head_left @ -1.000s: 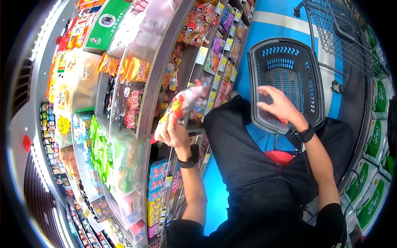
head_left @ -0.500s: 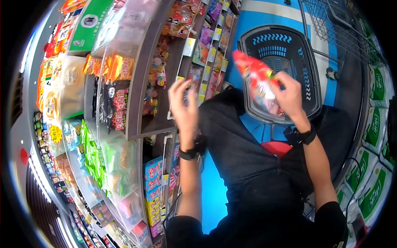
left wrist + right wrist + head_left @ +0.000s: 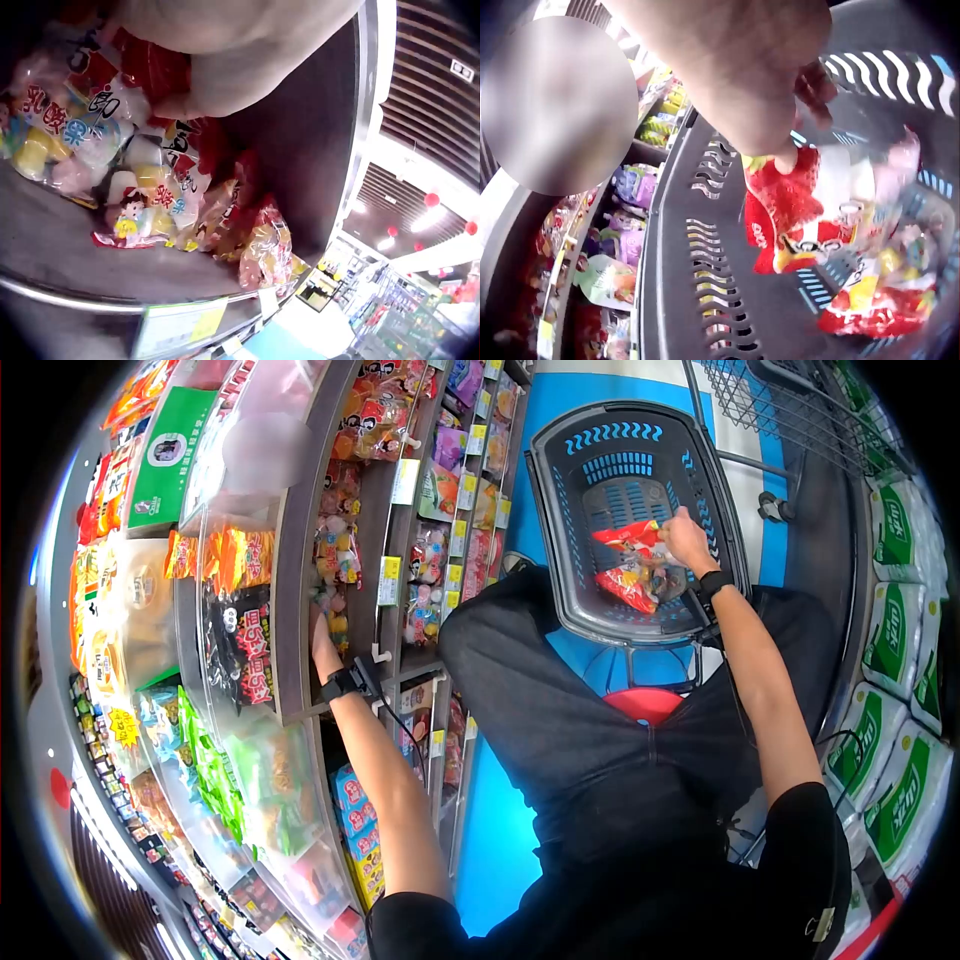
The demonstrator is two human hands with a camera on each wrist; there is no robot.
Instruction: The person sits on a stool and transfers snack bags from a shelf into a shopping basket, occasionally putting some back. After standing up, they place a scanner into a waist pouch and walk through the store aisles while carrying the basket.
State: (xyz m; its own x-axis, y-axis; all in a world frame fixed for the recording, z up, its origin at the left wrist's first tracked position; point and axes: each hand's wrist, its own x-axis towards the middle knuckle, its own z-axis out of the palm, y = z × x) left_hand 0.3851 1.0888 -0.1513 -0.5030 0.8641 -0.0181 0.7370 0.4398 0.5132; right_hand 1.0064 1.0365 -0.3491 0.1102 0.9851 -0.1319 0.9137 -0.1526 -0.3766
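Note:
My right hand (image 3: 685, 540) is inside the dark grey shopping basket (image 3: 575, 540). It pinches the top of a red and clear candy bag (image 3: 787, 202), thumb on the red end in the right wrist view. A second red candy bag (image 3: 885, 307) lies on the basket floor below. On the left, my left hand (image 3: 322, 648) reaches into a shelf compartment among bags of wrapped jelly sweets (image 3: 150, 187). In the left wrist view its thumb touches a red part of one bag (image 3: 154, 71); the other fingers are hidden, so I cannot tell how they lie.
Shelves with candy bags (image 3: 428, 580) and price tags (image 3: 388, 580) run along the left. Clear bins of snacks (image 3: 270, 750) stand nearer. A wire cart (image 3: 820, 430) is beyond the basket, white and green packs (image 3: 893, 625) line the right, and a red stool (image 3: 643, 706) shows between the legs.
The candy bag passed from my left hand to my right, which lowered it into the basket. My left hand then moved left into the shelf. The head view shifted slightly.

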